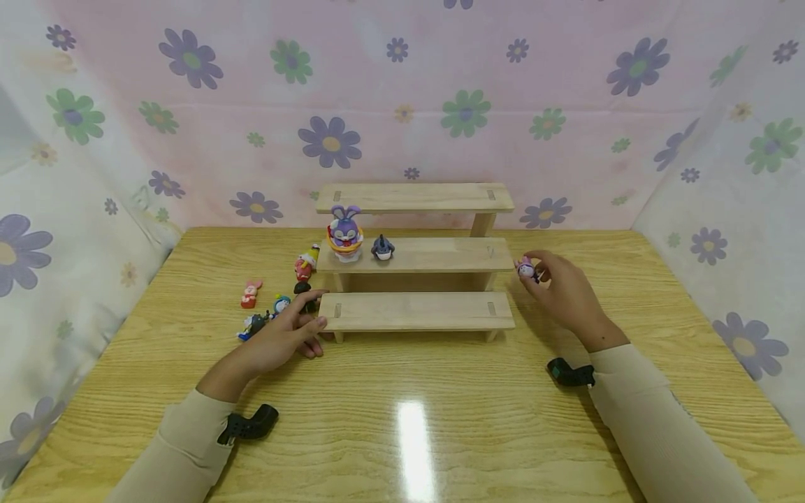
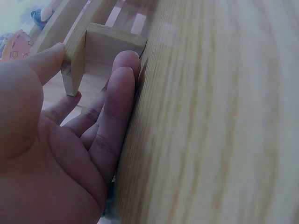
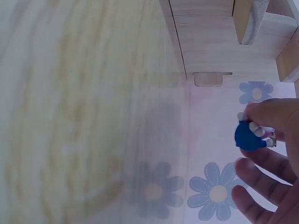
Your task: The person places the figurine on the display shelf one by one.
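In the head view, my left hand point(image 1: 283, 340) is at the left end of a three-step wooden display stand point(image 1: 415, 311). The left wrist view shows thumb and index finger pinching the end of the stand's lowest board point(image 2: 74, 70), other fingers beside its leg. My right hand point(image 1: 566, 292) is just right of the stand, pinching a small figurine point(image 1: 525, 268) with pink ears between thumb and fingertips. Its blue underside point(image 3: 248, 137) shows in the right wrist view, held off the table. On the middle step are a purple bunny figurine point(image 1: 345, 234) and a small grey-blue figurine point(image 1: 382, 249).
Left of the stand lie several figurines: a pink-and-red one point(image 1: 250, 294), a red one with a yellow top point(image 1: 306, 263), one in a teal hat point(image 1: 281, 304) and a dark one point(image 1: 254, 325). Flowered cloth point(image 1: 402, 84) hangs behind the wooden table point(image 1: 352, 419).
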